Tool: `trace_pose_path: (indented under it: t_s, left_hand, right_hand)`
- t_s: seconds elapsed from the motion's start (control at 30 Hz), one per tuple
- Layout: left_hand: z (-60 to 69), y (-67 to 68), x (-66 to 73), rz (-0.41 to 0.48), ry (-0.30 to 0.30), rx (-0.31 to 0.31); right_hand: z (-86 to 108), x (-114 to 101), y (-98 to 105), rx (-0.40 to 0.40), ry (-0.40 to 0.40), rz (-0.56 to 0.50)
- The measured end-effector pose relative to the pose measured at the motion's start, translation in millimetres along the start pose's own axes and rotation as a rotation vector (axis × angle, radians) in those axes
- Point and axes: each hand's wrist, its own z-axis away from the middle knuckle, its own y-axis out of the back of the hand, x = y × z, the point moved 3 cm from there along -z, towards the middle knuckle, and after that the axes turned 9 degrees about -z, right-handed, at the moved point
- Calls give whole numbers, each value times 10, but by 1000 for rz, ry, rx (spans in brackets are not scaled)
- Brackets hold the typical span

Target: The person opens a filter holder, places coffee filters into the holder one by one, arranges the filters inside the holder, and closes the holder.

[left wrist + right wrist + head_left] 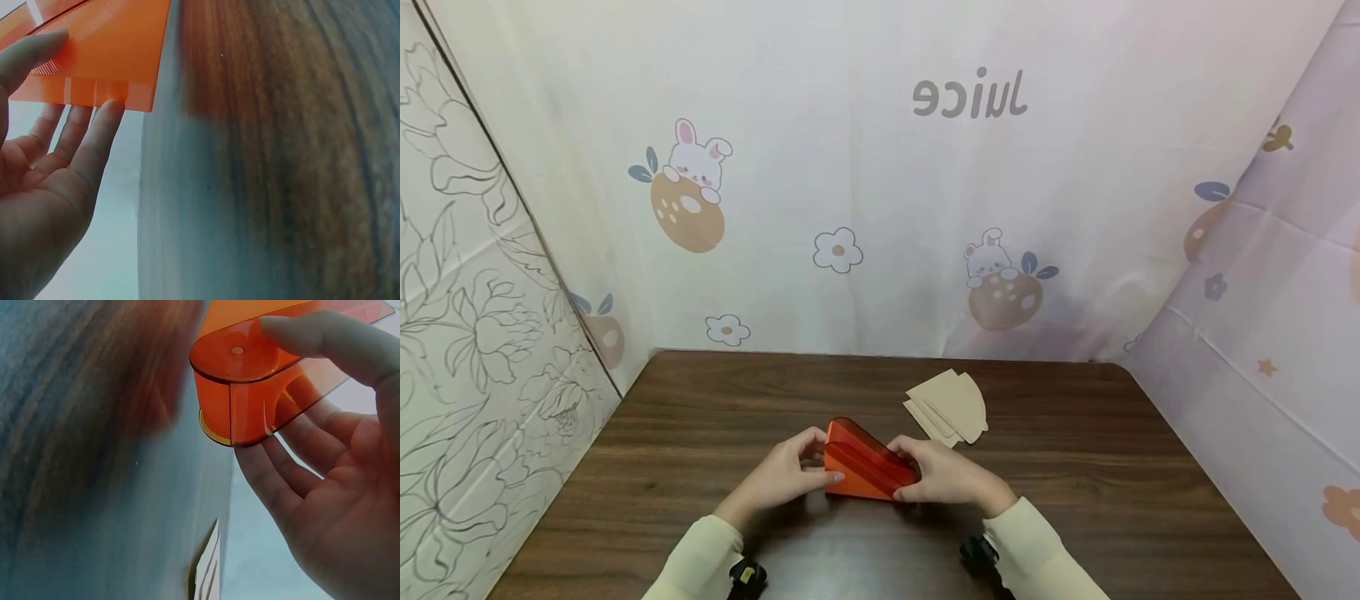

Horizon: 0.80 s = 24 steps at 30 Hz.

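An orange-red translucent plastic holder (867,467), wedge-shaped, is held between both hands above the near middle of the table. My left hand (784,473) grips its left side, thumb on the near face and fingers behind; the left wrist view shows fingertips at the edge of the orange plastic (119,56). The right hand (943,473) pinches its lower right end. In the right wrist view that end (215,397) is rounded with a small hole, the thumb of my right hand (337,450) on one face and fingers against the other side.
A fanned stack of beige, cone-shaped paper sheets (951,407) lies on the brown wooden table (737,392) behind the right hand. Printed curtains (850,167) stand behind the table and at both sides.
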Motion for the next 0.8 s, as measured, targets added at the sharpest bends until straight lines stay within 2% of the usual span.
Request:
trace_pose_path:
  t_s: [0.33,0.8]
  left_hand:
    - [16,-30,-6,-10,-8,-28]
    - [14,-83,-67,28,-32,-44]
  right_hand:
    - [19,-15,-25,-6,35,5]
    - [50,12,-32,-17,10,-21]
